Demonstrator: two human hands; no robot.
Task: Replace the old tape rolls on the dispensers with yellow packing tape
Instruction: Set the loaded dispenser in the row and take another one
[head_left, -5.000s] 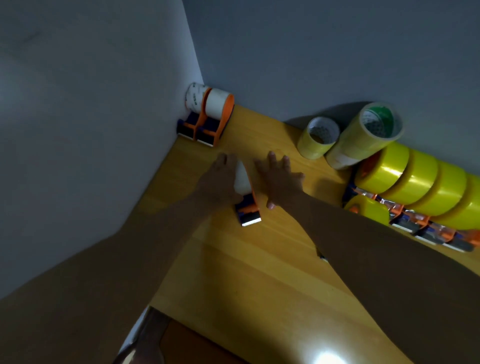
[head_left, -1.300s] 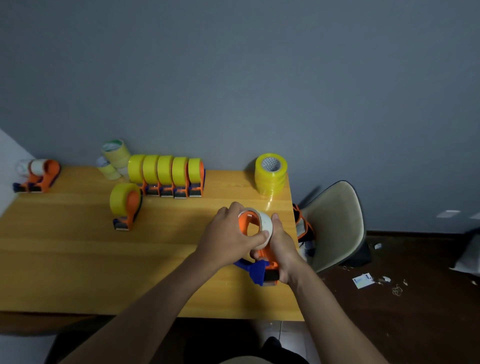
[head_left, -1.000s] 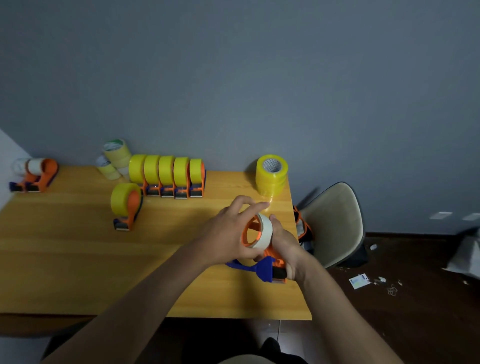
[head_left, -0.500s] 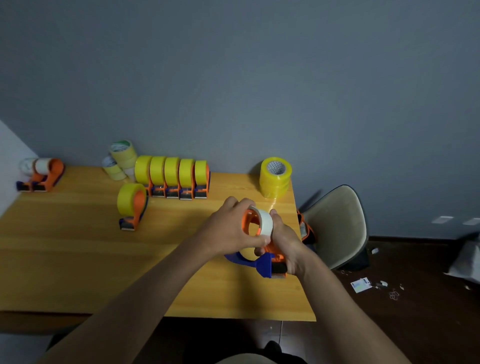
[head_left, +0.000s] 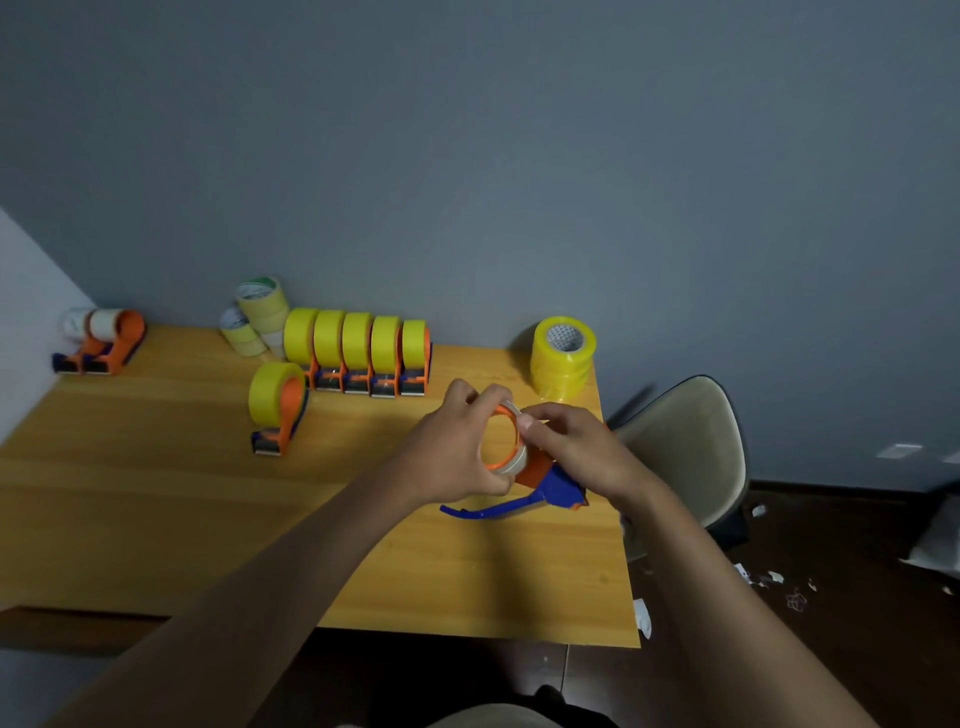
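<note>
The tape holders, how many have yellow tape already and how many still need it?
Done: six dispensers carry yellow rolls, one standing apart. In hand: left hand and right hand work the whitish old roll on another. Left: two white-roll dispensers; spare yellow stack waits.

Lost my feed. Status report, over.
Left hand grips old tape roll. Right hand pinches roll's rim, dispenser beneath. Nothing in the way.
</note>
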